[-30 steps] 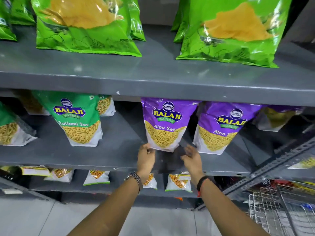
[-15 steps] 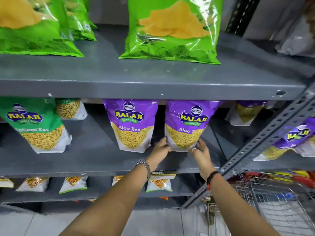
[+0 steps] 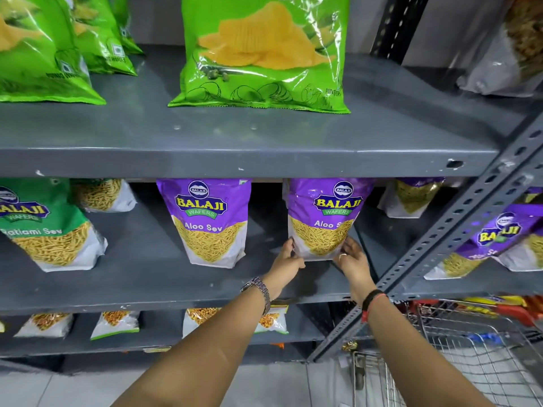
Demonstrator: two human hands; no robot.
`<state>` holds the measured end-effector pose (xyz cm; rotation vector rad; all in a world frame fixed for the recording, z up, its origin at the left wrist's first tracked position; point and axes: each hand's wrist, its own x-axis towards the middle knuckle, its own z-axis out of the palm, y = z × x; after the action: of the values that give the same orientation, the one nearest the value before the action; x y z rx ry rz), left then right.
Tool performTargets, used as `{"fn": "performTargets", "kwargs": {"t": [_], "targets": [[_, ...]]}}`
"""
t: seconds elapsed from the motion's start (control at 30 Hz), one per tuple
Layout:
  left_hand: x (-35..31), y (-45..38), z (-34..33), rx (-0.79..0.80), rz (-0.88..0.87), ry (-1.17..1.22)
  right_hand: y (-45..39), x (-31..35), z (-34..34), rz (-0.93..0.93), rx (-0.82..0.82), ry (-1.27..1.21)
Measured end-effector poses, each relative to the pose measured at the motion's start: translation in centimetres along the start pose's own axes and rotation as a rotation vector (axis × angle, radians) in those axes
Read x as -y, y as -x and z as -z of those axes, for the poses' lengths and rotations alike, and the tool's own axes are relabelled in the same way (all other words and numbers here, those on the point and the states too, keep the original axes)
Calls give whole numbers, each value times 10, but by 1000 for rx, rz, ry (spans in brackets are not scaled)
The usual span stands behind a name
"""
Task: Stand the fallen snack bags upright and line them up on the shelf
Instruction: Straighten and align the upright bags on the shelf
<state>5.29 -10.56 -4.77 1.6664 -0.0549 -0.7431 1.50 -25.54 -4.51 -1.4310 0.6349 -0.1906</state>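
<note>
Head view: your left hand (image 3: 286,259) and right hand (image 3: 351,258) clamp the bottom corners of the right Aloo Sev bag (image 3: 323,221), one hand per side, fingers closed on it. Gripping low on both sides likely lets you square the base and keep the bag from tipping. It stands upright on the middle shelf (image 3: 164,292), near the post (image 3: 458,230).

Counts on that shelf: two purple bags in front, this one and the left one (image 3: 210,221), both upright and well apart. One more purple bag (image 3: 411,198) sits further back. One green Ratlami Sev bag (image 3: 50,227) in front, tilted, with another bag (image 3: 102,193) behind it.

The gap between the purple bags looks wide; lining up probably isn't done. Cart (image 3: 470,362) at lower right.
</note>
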Motion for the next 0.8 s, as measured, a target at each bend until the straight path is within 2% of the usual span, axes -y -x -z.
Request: {"fn": "performTargets", "kwargs": {"t": [0.23, 0.3, 0.37, 0.43, 0.53, 0.67, 0.73, 0.8], "targets": [[6, -3, 0, -7, -25, 48, -4, -3, 5, -12, 10, 35], [9, 1, 3, -126, -25, 70, 1, -4, 4, -55, -20, 88], [22, 5, 12, -319, -45, 162, 10, -11, 2, -169, -21, 122], [38, 20, 28, -472, -61, 267, 20, -20, -2, -271, 50, 129], [61, 47, 63, -607, -53, 385, 34, -30, -23, -296, 151, 155], [79, 62, 124, -858, -64, 260, 48, -28, -69, -261, 263, 125], [84, 55, 156, -917, -54, 208, 55, -24, -95, -246, 312, 80], [61, 60, 172, -834, -41, 264, 61, -18, -121, -230, 353, 25]]}}
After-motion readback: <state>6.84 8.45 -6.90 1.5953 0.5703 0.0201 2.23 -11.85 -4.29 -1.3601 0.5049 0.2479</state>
